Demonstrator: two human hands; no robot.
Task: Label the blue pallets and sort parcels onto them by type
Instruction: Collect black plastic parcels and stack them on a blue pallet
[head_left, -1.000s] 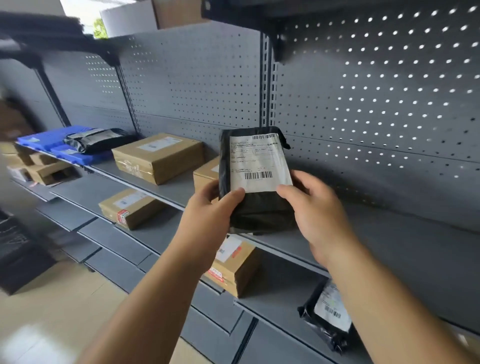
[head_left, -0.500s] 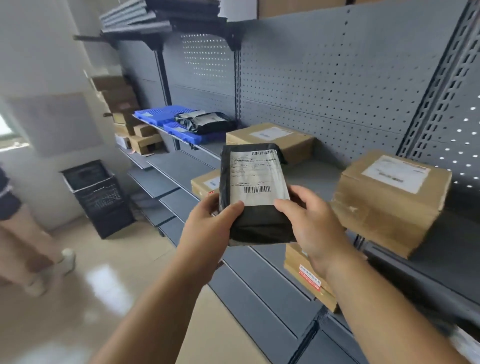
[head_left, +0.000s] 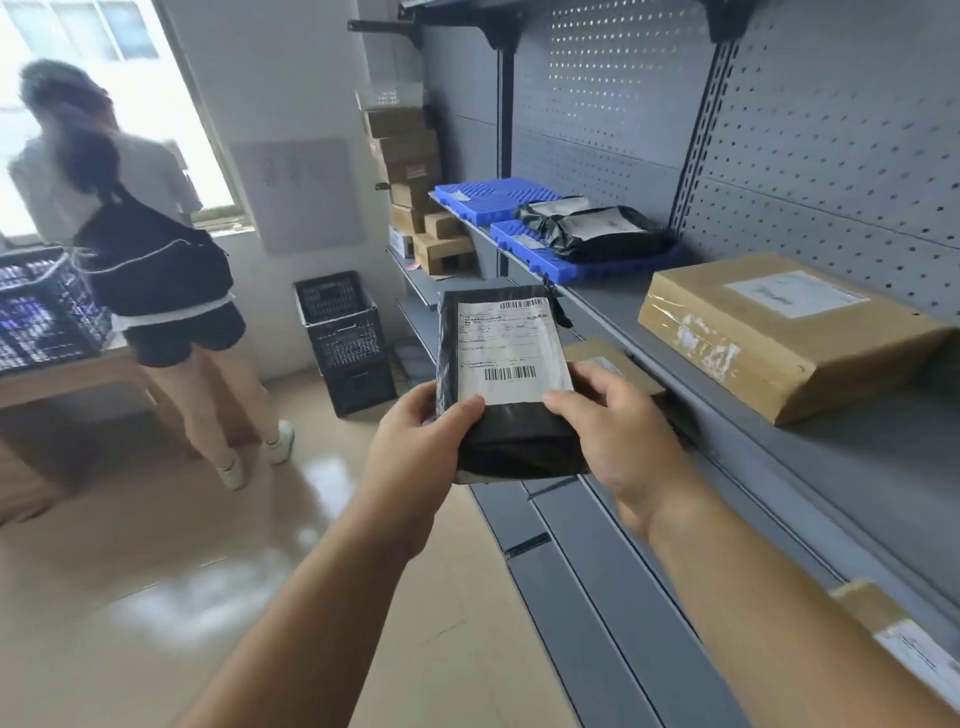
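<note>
Still, you hold the black parcel (head_left: 511, 441) upright in front of you in both hands, off the shelf and touching nothing else, its white label facing you. Your left hand (head_left: 415, 447) grips the lower left edge, with the thumb laid across the front just under the label and the other fingers curled behind, out of sight. Your right hand (head_left: 623, 436) grips the lower right edge, thumb on the label's bottom corner, fingers (head_left: 605, 382) wrapped round the side. That grip matches half a second ago; what has changed is where you face.

Your view has swung left along the shelf (head_left: 857, 467). The two blue pallets have shifted from 11 o'clock to 1 o'clock. The far pallet (head_left: 493, 195) carries only a small tag, and the near pallet (head_left: 582, 273) carries black bags (head_left: 597, 231). A big brown box (head_left: 779, 338) lies on the shelf at 3 o'clock, just past the near pallet.

The black crate (head_left: 343, 338) on the floor has moved inward to 9 o'clock, near the parcel. The person (head_left: 130, 249), earlier only legs at the frame edge, now stands in full view at 10 o'clock with their back to you. They are beside a desk (head_left: 67, 374) that bears another crate (head_left: 36, 312).
</note>
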